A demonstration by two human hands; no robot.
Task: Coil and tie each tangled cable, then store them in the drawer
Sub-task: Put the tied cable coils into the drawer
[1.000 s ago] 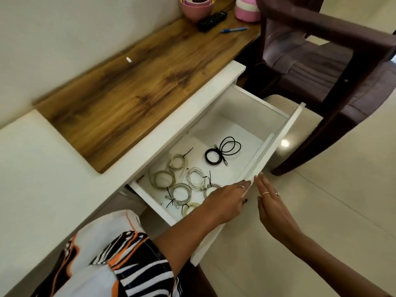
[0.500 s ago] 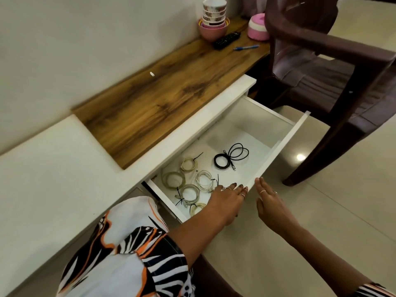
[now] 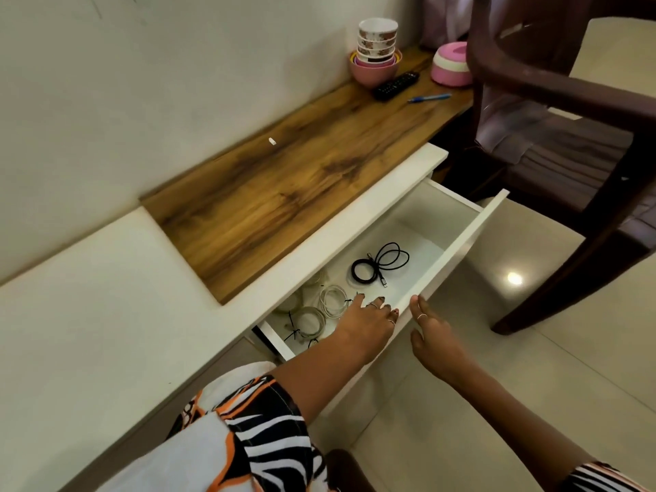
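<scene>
Single head view, wide-angle. Looks forward and down from above, close over open drawer point(image 3: 458, 243) and counter point(image 3: 284, 193); tilted frame, floor point(image 3: 532, 367) at right, wall behind.

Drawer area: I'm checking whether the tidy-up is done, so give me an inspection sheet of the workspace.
Surface: wooden desktop with a white counter beside it.
Job's things: drawer partly open.
Clutter: stacked bowls, remote, blue pen, pink container at the desktop's far end.
Hands: left hand rests over the drawer front, fingers straight; right hand flat against the front's outside.
Cables: black cable and white coils lie in the drawer, tied.
Surroundings: brown chair, tiled floor.
</scene>
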